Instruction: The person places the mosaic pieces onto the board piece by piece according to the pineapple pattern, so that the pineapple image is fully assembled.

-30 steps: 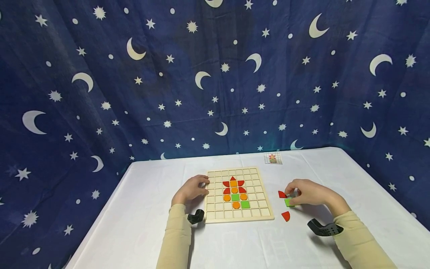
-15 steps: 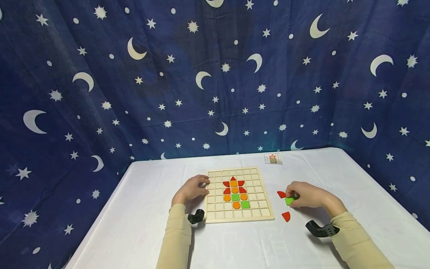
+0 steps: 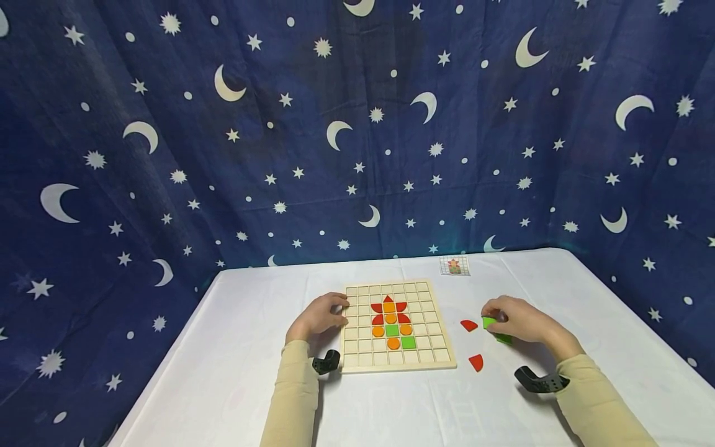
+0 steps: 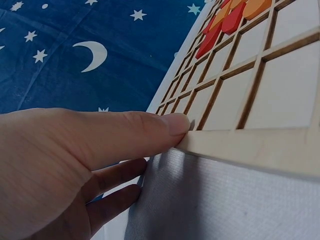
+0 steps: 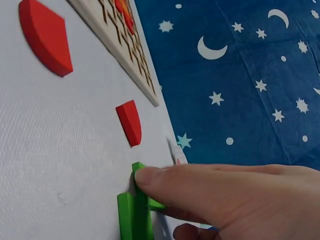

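My right hand [image 3: 516,318] pinches a green tile [image 3: 488,323] between thumb and fingers, tilted up off the white cloth in the head view. Another green tile [image 3: 504,339] lies partly hidden under that hand; in the right wrist view green tiles [image 5: 126,212] overlap below the thumb [image 5: 160,181]. Along the left edge of a wooden grid board [image 3: 441,357], my left hand [image 3: 319,315] rests with its thumb [image 4: 172,124] on the rim and its other fingers beside the edge. Red, orange and green pieces form a figure on the board, an orange square [image 3: 388,307] near its top.
Two red quarter-round pieces, one farther [image 3: 469,325] and one nearer [image 3: 476,362], lie between the board and my right hand. A small picture card [image 3: 455,266] with a similar figure sits at the table's back. Behind hangs a blue star-and-moon curtain [image 3: 301,211].
My right hand has shifted slightly right and away, tilting up the green tile. A second green tile now shows beneath it. The left hand and board keep their places.
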Tool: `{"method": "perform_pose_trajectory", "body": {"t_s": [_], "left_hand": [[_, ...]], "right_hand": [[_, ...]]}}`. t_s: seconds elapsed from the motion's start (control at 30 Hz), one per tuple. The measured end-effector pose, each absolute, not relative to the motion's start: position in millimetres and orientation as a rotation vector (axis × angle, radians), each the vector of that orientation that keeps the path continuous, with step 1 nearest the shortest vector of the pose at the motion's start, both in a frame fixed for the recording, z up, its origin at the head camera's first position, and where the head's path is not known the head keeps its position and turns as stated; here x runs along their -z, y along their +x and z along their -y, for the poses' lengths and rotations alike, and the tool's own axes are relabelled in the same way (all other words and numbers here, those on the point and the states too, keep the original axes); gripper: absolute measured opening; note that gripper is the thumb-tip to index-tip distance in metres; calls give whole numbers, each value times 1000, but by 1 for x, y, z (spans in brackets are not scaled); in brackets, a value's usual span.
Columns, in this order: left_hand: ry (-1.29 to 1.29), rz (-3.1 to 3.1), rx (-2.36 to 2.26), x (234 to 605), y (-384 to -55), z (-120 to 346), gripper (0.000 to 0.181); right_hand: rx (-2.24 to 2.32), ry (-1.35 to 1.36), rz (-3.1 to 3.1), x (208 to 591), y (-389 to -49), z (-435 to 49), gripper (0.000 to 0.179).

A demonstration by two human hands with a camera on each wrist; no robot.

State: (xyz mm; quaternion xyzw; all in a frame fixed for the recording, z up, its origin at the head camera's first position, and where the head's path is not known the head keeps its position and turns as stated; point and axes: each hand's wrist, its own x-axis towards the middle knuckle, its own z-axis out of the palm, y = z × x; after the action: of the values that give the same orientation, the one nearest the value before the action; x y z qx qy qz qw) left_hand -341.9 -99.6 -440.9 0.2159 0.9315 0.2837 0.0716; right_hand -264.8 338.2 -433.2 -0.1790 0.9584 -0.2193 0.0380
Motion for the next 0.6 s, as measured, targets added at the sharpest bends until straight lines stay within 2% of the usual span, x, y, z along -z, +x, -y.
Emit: {"method": "perform_pose_trajectory", "body": {"t_s": [0.37, 0.6], "left_hand": [[655, -2800, -843, 441, -341, 100, 41], [664, -2804, -847, 441, -341, 100, 40]], "right_hand": [[666, -610, -2959, 436, -265, -337, 22], [782, -580, -3039, 434, -268, -324, 31]]}}
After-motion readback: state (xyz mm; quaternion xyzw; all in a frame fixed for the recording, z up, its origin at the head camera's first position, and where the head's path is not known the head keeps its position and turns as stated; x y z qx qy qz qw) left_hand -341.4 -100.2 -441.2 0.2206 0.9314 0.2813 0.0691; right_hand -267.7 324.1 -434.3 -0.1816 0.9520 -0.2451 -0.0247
